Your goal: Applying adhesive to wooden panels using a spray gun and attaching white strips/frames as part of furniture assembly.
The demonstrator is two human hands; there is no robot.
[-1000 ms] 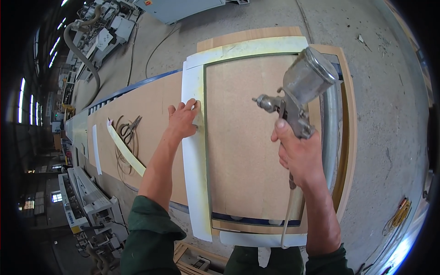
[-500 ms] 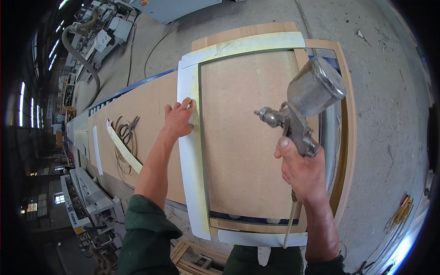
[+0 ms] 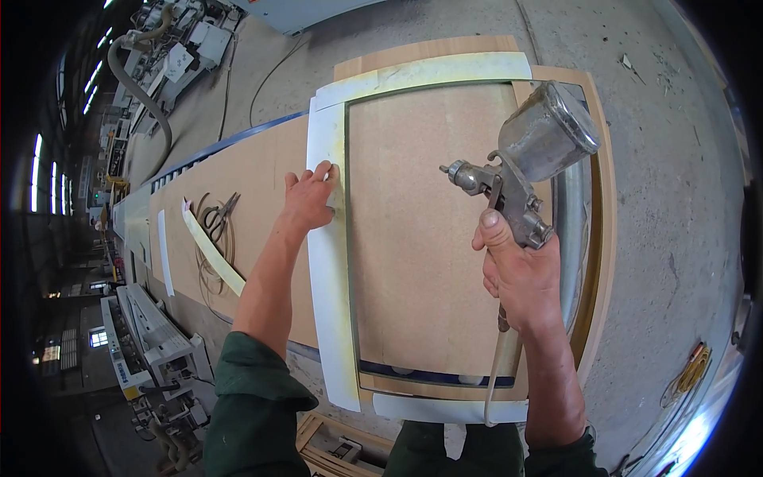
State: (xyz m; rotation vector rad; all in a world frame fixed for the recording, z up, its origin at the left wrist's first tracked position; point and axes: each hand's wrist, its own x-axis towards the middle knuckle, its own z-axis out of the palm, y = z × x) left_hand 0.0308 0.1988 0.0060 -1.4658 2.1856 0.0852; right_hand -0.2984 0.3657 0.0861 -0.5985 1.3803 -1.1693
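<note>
My right hand point(image 3: 526, 290) is wrapped round the grip of a metal spray gun point(image 3: 515, 199). The gun's dull silver cup sits on top, and its nozzle points left above a brown board point(image 3: 429, 238). A pale hose point(image 3: 494, 374) hangs from the grip. My left hand point(image 3: 307, 199) rests its fingertips, spread apart, on the left white strip point(image 3: 327, 270) of a frame laid over the board. That strip has yellowish stain along its inner edge. Another white strip point(image 3: 429, 71) crosses the far end, and a third strip point(image 3: 445, 408) lies at the near end.
On a long brown sheet point(image 3: 274, 159) to the left lie scissors point(image 3: 218, 216), a coil of thin cord point(image 3: 213, 266) and a yellowish strip point(image 3: 211, 250). A wooden frame point(image 3: 606, 238) borders the right side. Machines point(image 3: 163, 334) stand left; a yellow cable point(image 3: 694, 372) lies right.
My right hand has lifted the spray gun slightly farther from me. My left hand stays on the left strip, nearly unmoved. The whole view has shifted a little.
</note>
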